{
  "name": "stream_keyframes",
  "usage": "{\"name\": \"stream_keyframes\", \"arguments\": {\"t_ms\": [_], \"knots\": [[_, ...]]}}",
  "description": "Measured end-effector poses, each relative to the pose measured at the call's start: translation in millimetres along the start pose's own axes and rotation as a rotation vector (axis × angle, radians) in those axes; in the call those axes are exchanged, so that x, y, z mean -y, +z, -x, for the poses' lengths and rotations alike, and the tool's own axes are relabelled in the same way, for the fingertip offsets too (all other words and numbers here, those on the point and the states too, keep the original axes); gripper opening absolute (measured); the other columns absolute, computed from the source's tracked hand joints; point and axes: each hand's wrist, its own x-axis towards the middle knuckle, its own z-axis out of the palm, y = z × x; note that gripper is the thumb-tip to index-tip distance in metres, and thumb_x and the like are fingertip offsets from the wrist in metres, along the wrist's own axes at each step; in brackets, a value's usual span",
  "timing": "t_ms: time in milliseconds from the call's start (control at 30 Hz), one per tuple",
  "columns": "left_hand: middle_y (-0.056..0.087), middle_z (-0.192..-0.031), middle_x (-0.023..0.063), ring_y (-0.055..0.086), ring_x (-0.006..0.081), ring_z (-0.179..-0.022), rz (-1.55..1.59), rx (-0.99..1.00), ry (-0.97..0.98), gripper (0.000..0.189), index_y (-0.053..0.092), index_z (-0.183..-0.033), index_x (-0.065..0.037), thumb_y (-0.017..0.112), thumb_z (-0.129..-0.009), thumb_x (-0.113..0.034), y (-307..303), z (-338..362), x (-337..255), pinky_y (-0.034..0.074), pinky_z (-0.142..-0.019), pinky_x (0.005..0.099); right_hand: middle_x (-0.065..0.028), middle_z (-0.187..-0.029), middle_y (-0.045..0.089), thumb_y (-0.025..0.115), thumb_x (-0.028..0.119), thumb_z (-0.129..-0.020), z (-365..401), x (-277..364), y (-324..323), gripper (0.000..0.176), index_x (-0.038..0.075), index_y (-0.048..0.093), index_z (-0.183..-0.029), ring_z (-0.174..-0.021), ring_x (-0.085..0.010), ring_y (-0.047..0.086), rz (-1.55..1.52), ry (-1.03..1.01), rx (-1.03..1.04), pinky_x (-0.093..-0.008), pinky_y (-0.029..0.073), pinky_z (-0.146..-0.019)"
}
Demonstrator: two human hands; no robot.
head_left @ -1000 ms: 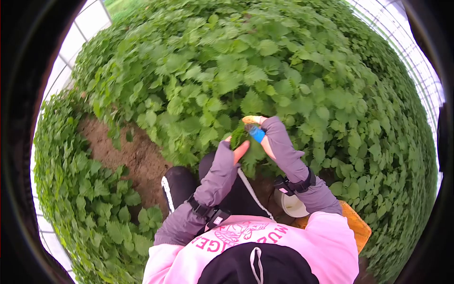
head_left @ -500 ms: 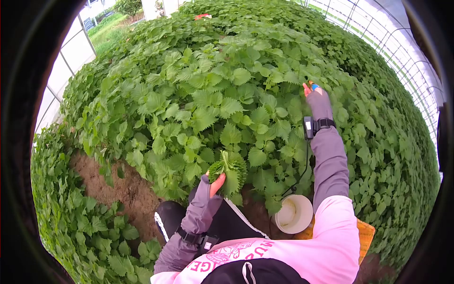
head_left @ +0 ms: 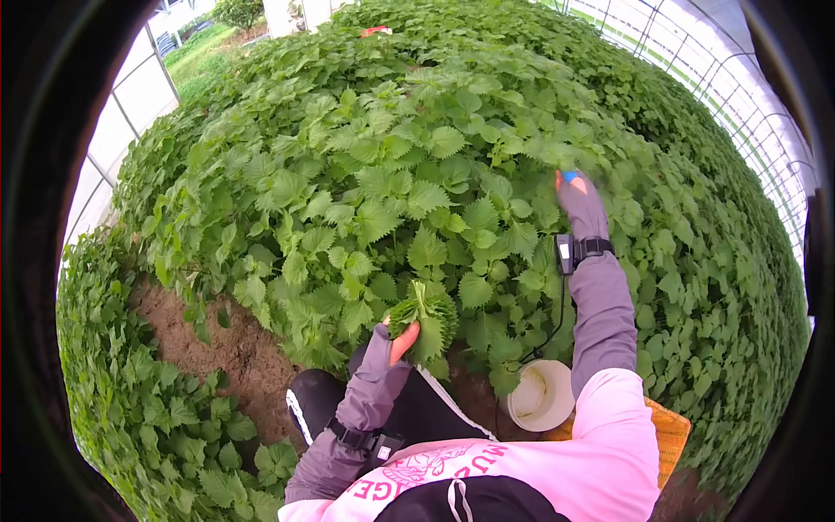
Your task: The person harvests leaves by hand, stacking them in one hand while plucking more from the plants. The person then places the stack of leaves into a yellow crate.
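Note:
A stacked bundle of serrated green leaves [head_left: 430, 324], stems pointing up, is held in my left hand [head_left: 402, 341] just above my lap. Farther forward on the right, my right hand [head_left: 573, 184] reaches in among the leafy plants [head_left: 487, 130]. Something blue shows on one of its fingers. Its fingertips are mostly hidden by leaves, so I cannot tell whether they hold anything.
A white bucket [head_left: 540, 396] stands by my right side, next to an orange crate [head_left: 668, 435]. Bare soil [head_left: 228, 352] shows at the left between plant rows. A wire-grid wall [head_left: 696, 65] runs along the right.
My right hand has moved slightly down and left, its fingers now deeper among the leaves. My left hand still holds the bundle and has barely moved.

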Motion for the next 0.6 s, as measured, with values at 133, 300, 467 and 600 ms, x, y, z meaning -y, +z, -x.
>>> {"name": "stream_keyframes", "arguments": {"t_ms": [133, 300, 467, 600], "knots": [[0.056, -0.095, 0.0012, 0.049, 0.0105, -0.082, -0.017, -0.01, 0.019, 0.024, 0.052, -0.107, -0.001, 0.047, -0.09, -0.016, -0.8, 3.7, 1.0, 0.042, -0.075, 0.0249, -0.0133, -0.078, 0.059, 0.05, 0.034, -0.082, -8.2, -23.9, 15.3, 0.034, 0.004, 0.057, -0.096, -0.069, -0.0223, 0.056, 0.209, -0.046, -0.09, -0.0328, 0.041, -0.063], [0.056, -0.095, 0.0008, 0.049, 0.01, -0.082, 0.124, 0.008, -0.033, 0.024, 0.052, -0.107, -0.001, 0.049, -0.089, -0.017, 1.8, 15.4, -7.3, 0.042, -0.075, 0.0249, -0.0115, -0.078, 0.06, 0.052, 0.03, -0.082, -2.8, -35.7, 19.0, 0.037, 0.007, 0.052, -0.11, -0.065, -0.0195, 0.055, 0.022, 0.081, -0.141, -0.0307, 0.041, -0.058], [0.056, -0.097, 0.0015, 0.051, 0.0107, -0.084, 0.33, 0.028, -0.148, 0.024, 0.053, -0.107, -0.001, 0.048, -0.09, -0.017, -4.5, 23.7, -14.2, 0.042, -0.075, 0.0254, -0.0015, -0.068, 0.054, 0.048, 0.022, -0.086, 62.6, 43.6, -28.0, 0.028, 0.007, 0.053, -0.109, -0.055, -0.0058, 0.043, -0.336, -0.079, -0.098, -0.0204, 0.034, -0.048], [0.055, -0.104, 0.005, 0.054, 0.0153, -0.091, 0.67, 0.053, -0.149, 0.028, 0.05, -0.113, -0.001, 0.048, -0.089, -0.016, -16.2, 25.2, 7.2, 0.044, -0.08, 0.0286, -0.0013, -0.072, 0.051, 0.049, 0.016, -0.084, 112.6, 67.8, -24.9, 0.021, 0.005, 0.056, -0.1, -0.066, -0.0091, 0.046, -0.521, -0.405, 0.413, -0.0223, 0.037, -0.058]]}}
